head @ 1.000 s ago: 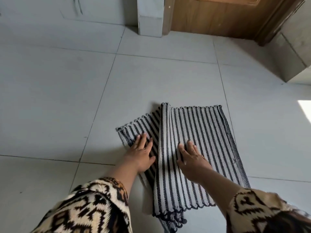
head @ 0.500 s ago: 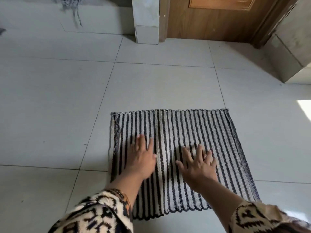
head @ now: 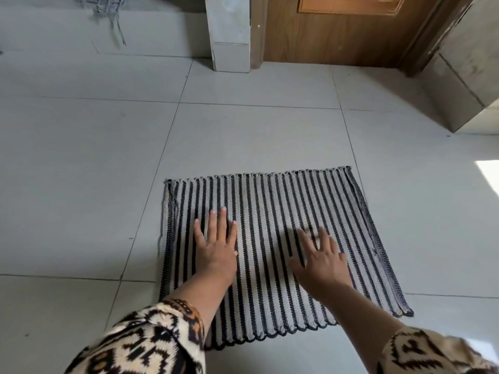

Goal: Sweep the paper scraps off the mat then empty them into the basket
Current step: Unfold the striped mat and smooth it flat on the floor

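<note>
- Mat [head: 270,201] lay flat on the tiled floor [head: 243,136]. It was striped black and pale, with its scalloped edge toward the person, well short of the wooden door [head: 337,31].
- Left hand [head: 216,249] rested palm-down on the mat's left half, fingers straight and close together, gripping nothing.
- Right hand [head: 321,260] lay palm-down on the right half, fingers spread flat, also holding nothing. Its fingertips were slightly blurred.
- No paper scraps could be made out on the mat or floor, and no basket was in view.
- Handling, as judged: woven, soft and light. It would sag and fold if lifted at one point.
- The ribbed weave looked likely to snag small scraps, and the smooth tile likely to let the mat slide under a sideways push.
- Best hold, as judged: pin it with one flat palm and sweep along the ribs with the other. To tip it out, take two corners of one edge.
</note>
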